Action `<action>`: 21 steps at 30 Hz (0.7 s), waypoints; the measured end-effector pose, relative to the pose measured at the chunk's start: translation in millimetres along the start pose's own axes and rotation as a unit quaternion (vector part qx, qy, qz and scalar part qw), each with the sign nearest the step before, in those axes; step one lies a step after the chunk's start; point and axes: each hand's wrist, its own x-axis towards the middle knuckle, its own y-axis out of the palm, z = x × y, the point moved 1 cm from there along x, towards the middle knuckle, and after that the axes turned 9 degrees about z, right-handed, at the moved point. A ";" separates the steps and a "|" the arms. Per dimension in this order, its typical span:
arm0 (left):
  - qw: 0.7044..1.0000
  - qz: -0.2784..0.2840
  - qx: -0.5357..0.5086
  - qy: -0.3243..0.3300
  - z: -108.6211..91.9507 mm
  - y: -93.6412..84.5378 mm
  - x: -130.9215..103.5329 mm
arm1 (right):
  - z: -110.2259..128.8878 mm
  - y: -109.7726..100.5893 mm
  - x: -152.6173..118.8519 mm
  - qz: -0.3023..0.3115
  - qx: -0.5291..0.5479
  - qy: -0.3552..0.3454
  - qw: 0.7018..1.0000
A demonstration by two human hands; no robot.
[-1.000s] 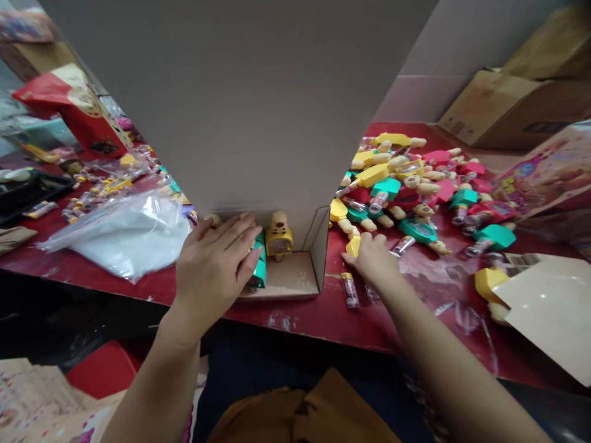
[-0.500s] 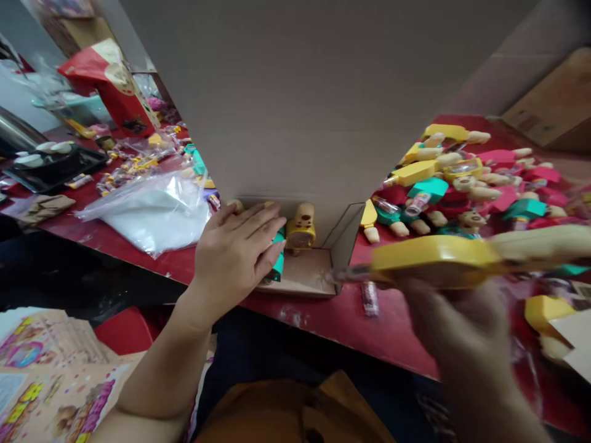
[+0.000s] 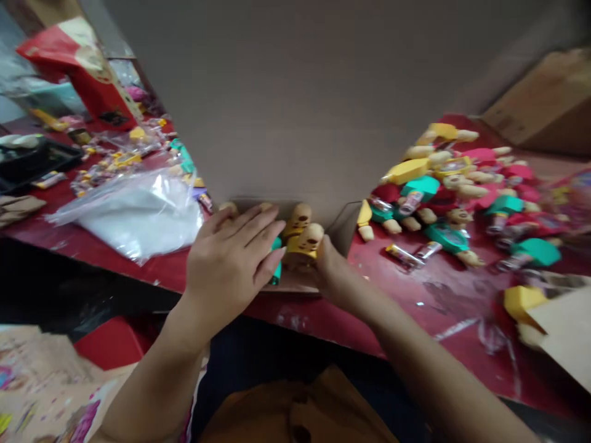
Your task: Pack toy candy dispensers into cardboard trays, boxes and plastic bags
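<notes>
A cardboard box (image 3: 346, 229) stands in front of me, its tall flap (image 3: 286, 117) raised at the back. My left hand (image 3: 224, 258) lies over toys at the box's left side, fingers stretched out and flat. A green toy (image 3: 276, 274) shows beside its thumb; the rest are mostly covered by the hand. My right hand (image 3: 336, 275) grips a yellow toy (image 3: 302, 247) with a tan animal-head handle, upright inside the box; its fingers are partly hidden. Right behind that stands another yellow toy (image 3: 300, 215) of the same kind.
A pile of yellow, green and pink toys (image 3: 455, 178) lies on the red table (image 3: 406, 320) to the right, with small candy tubes (image 3: 406, 255) nearby. Clear plastic bags (image 3: 138, 215) lie left. Another carton (image 3: 540, 104) stands back right; printed cards (image 3: 41, 381) are at lower left.
My right hand has moved left from the table's right side, bringing the yellow toy into the box and standing it up. My left hand stays over the toys.
</notes>
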 end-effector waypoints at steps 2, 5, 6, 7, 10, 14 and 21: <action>1.000 -0.002 -0.004 0.005 1.2 0.3 0.3 | -0.7 8.3 -1.1 -0.013 -0.021 -0.008 1.000; 1.000 -0.011 -0.013 0.016 4.3 1.8 1.1 | 3.7 1.4 -9.2 -0.027 -0.034 -0.034 0.998; 1.000 -0.016 -0.016 0.019 5.3 2.0 1.4 | 5.6 -9.3 -11.2 -0.058 -0.035 -0.044 0.997; 0.999 -0.020 -0.017 0.022 6.1 1.9 1.6 | 6.3 -24.7 -11.2 -0.106 -0.031 -0.053 0.992; 0.999 -0.026 -0.013 0.033 6.7 0.1 2.0 | -8.2 -91.0 8.4 -0.323 -0.082 -0.008 0.943; 0.998 -0.029 0.018 0.048 4.5 -1.2 2.1 | -61.5 -172.5 75.4 -0.293 -0.268 0.170 0.902; 0.998 -0.025 0.041 0.035 6.4 -4.5 1.7 | -108.4 -190.7 114.4 -0.164 -0.301 0.207 0.916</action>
